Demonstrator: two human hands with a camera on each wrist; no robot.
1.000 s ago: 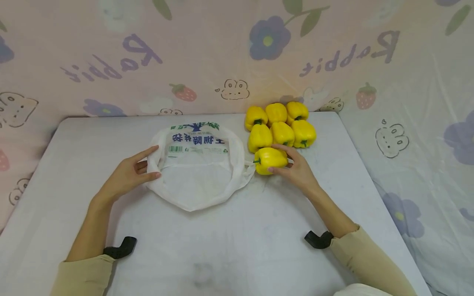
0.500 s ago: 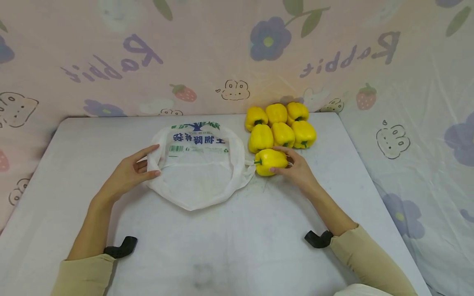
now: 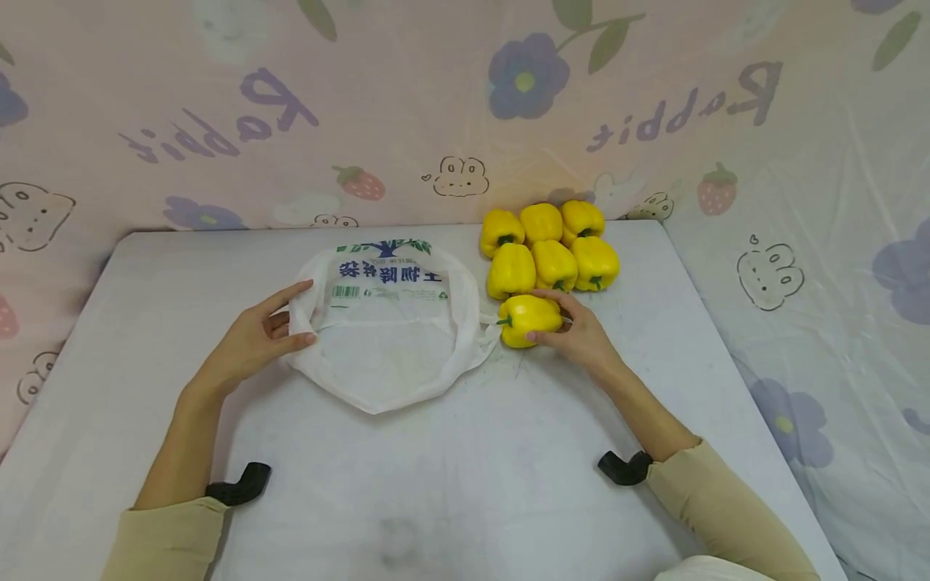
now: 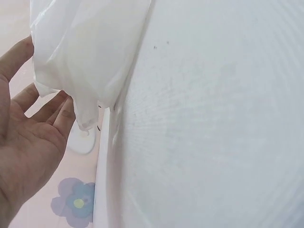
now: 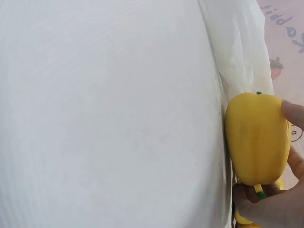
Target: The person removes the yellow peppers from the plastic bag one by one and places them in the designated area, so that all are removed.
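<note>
My right hand point(image 3: 577, 327) holds a yellow bell pepper point(image 3: 528, 320) between thumb and fingers, right of the bag. In the right wrist view the same bell pepper point(image 5: 256, 137) is seen up close, with fingers along its right side and below. A white plastic bag point(image 3: 385, 355) with green and blue print lies with its mouth wide. At the bag's left side my left hand point(image 3: 250, 343) touches the rim with spread index finger and thumb. In the left wrist view the left hand point(image 4: 38, 137) looks loose beside the bag's hanging edge point(image 4: 88, 71).
Several more yellow bell peppers point(image 3: 555, 262) stand in two rows at the back of the white table point(image 3: 465, 492), right of the bag. A printed cloth point(image 3: 385, 97) hangs behind the table's far edge. Each wrist wears a black mount point(image 3: 243, 484).
The held bell pepper and right hand have shifted very slightly toward the near edge. The left hand and the bag stay nearly still.
</note>
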